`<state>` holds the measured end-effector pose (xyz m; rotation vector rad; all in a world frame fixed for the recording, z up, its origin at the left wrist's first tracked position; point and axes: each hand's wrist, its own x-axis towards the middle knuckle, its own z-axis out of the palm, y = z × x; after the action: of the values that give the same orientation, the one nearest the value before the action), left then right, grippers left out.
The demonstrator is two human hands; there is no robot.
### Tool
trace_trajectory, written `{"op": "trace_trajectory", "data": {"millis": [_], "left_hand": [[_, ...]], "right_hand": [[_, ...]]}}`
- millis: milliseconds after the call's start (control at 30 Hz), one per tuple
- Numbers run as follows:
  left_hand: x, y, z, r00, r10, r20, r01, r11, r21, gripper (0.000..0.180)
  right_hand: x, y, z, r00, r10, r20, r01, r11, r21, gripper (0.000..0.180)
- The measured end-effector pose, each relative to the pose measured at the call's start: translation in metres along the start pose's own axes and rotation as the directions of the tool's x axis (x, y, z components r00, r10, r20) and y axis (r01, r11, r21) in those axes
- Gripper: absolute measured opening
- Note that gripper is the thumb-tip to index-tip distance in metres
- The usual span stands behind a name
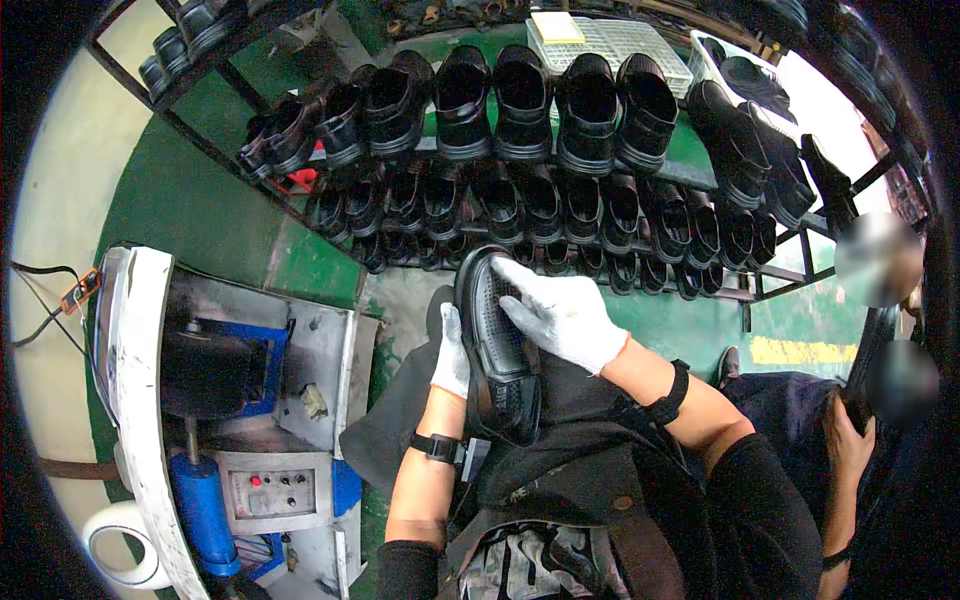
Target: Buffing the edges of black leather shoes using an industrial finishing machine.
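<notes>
A black slip-on shoe (499, 330) with a perforated upper is held up in front of my lap, toe pointing away from me. My left hand (453, 358), in a white glove, holds the shoe along its left side with the fingers partly hidden by it. From the right, my right hand (568, 312), also white-gloved, grips near the toe. Its index finger and thumb lie on the upper, and its other fingers are mostly hidden.
Ahead stands a metal rack with several rows of black shoes (465, 105). On the left is a machine with a control panel (268, 484) and a blue cylinder (203, 510). Behind the rack sits a white crate (625, 55). A co-worker's hand (850, 435) is at the right.
</notes>
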<state>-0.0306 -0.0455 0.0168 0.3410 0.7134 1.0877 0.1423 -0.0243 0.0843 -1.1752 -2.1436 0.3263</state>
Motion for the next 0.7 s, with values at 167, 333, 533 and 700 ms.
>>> {"op": "trace_trajectory", "data": {"millis": [167,333,533,700], "left_hand": [[0.007,0.0,0.006,0.991,0.036,-0.128,-0.017,0.989,0.146,0.091],[0.002,0.001,-0.004,0.995,-0.054,0.084,0.055,0.998,-0.006,0.107],[0.005,-0.005,-0.003,0.98,-0.022,0.199,0.061,0.98,-0.19,0.105],[0.001,-0.008,-0.001,0.985,0.041,0.169,-0.002,0.974,-0.228,0.1]], "right_hand": [[-0.025,0.025,0.01,0.985,0.102,-0.14,-0.075,0.98,0.187,0.036],[-0.064,0.032,-0.003,0.917,0.317,0.242,-0.38,0.88,0.286,0.017],[-0.075,0.012,-0.037,0.615,0.221,0.757,-0.788,0.142,0.599,0.024],[-0.071,-0.026,-0.03,0.574,0.125,0.81,-0.768,0.426,0.478,0.029]]}}
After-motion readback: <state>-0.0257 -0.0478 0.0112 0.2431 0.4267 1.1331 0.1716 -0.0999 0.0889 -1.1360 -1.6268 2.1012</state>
